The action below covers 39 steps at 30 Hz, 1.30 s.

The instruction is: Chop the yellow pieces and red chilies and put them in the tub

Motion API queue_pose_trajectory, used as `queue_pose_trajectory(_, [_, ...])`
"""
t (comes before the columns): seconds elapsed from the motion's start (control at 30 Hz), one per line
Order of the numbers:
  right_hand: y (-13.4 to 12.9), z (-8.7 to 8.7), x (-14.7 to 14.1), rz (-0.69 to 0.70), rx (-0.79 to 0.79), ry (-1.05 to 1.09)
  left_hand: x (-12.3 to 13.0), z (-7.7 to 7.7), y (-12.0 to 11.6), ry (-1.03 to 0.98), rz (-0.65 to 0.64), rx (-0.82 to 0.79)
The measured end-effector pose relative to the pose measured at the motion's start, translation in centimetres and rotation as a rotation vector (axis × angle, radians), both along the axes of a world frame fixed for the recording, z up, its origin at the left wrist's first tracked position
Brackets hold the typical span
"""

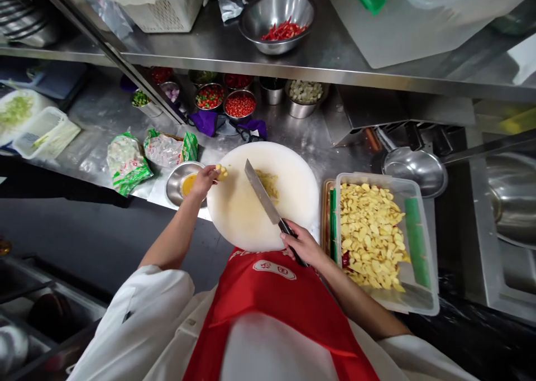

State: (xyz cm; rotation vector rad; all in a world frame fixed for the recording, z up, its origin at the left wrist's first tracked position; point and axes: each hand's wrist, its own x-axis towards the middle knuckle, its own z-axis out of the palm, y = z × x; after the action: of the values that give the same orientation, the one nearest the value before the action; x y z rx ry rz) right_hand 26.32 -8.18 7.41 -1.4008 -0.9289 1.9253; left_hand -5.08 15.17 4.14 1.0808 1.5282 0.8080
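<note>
My right hand [299, 242] is closed round the black handle of a large knife [262, 194]. The blade lies slanted over the round white cutting board [230, 219], beside a small pile of sliced yellowish food [270, 184]. My left hand [204, 181] has its fingers pressed together on pale yellow pieces [221, 172] at the board's left edge. Below and left of that hand is a steel bowl [173, 186] with something yellow in it. To the right of the board, a clear plastic bin [422, 247] holds many yellow slices [371, 230].
Two green and white plastic bags [129, 163] lie left of the bowl. Behind the board stand steel pots of chopped red peppers [240, 105] and purple cloths [204, 122]. A steel shelf [318, 71] crosses above. Pans [416, 168] sit at the right.
</note>
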Motion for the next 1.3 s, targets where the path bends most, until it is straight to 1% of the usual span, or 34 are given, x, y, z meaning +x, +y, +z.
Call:
queue_pose_trajectory(0.07, [-0.3,0.5,0.0,0.029,0.028,-0.021,0.0,-0.1,-2.7,-0.067,0.037,-0.065])
queue_pose_trajectory(0.17, [-1.1,0.7,0.2,0.087,0.023,-0.041,1.2,-0.6,-6.6,-0.182,0.091,-0.140])
queue_pose_trajectory(0.23, [-1.6,0.6,0.3,0.109,-0.007,-0.051,2.2,-1.0,-8.9,-0.223,0.087,-0.163])
queue_pose_trajectory(0.27, [-1.7,0.5,0.4,0.117,-0.019,-0.058,2.7,-1.2,-9.9,-0.194,0.069,-0.168])
queue_pose_trajectory(0.3, [-1.8,0.4,0.4,0.126,-0.024,-0.071,3.2,-1.4,-10.7,-0.116,0.039,-0.160])
queue_pose_trajectory(0.33, [-1.8,0.3,0.4,0.146,-0.020,-0.099,3.5,-1.5,-11.4,0.014,0.004,-0.131])
queue_pose_trajectory(0.4, [-1.7,0.5,0.5,0.224,0.013,-0.212,3.8,-1.4,-12.4,0.365,-0.067,0.009])
queue_pose_trajectory(0.47, [-1.3,1.0,0.4,0.323,0.074,-0.392,3.3,-1.3,-12.6,0.662,-0.129,0.226])
queue_pose_trajectory(0.5, [-1.0,1.3,0.3,0.365,0.111,-0.491,2.8,-1.2,-12.5,0.736,-0.182,0.339])
queue_pose_trajectory(0.53, [-0.8,1.7,0.2,0.396,0.152,-0.586,2.2,-1.2,-12.2,0.756,-0.271,0.439])
queue_pose_trajectory(0.57, [-0.6,2.1,0.1,0.421,0.198,-0.669,1.6,-1.2,-11.9,0.731,-0.397,0.519])
queue_pose_trajectory(0.63, [-0.2,2.8,-0.2,0.466,0.287,-0.795,0.7,-1.5,-11.2,0.636,-0.671,0.613])
queue_pose_trajectory(0.67, [-0.1,3.2,-0.3,0.491,0.322,-0.837,0.5,-1.7,-10.9,0.603,-0.759,0.631])
queue_pose_trajectory(0.7, [-0.1,3.5,-0.4,0.515,0.349,-0.867,0.6,-1.9,-10.8,0.595,-0.792,0.637])
queue_pose_trajectory(0.73, [-0.2,3.7,-0.4,0.540,0.370,-0.890,0.8,-2.2,-10.7,0.609,-0.779,0.638])
queue_pose_trajectory(0.8, [-0.5,4.0,-0.6,0.588,0.403,-0.923,1.6,-2.5,-10.7,0.640,-0.710,0.637])
queue_pose_trajectory(0.87, [-0.7,4.1,-0.8,0.638,0.423,-0.950,2.5,-2.6,-10.8,0.649,-0.703,0.651])
queue_pose_trajectory(0.97, [-0.2,4.2,-1.3,0.725,0.410,-1.010,3.1,-2.1,-10.6,0.682,-0.789,0.698])
queue_pose_trajectory(1.07, [1.3,4.6,-1.9,0.795,0.399,-1.063,2.9,-1.6,-10.0,0.654,-0.885,0.700])
queue_pose_trajectory(1.17, [2.7,6.0,-1.8,0.828,0.426,-1.048,2.7,-1.3,-9.5,0.580,-0.933,0.665])
queue_pose_trajectory(1.3, [2.4,8.3,-0.7,0.856,0.438,-1.035,2.9,-1.2,-9.2,0.523,-0.932,0.618])
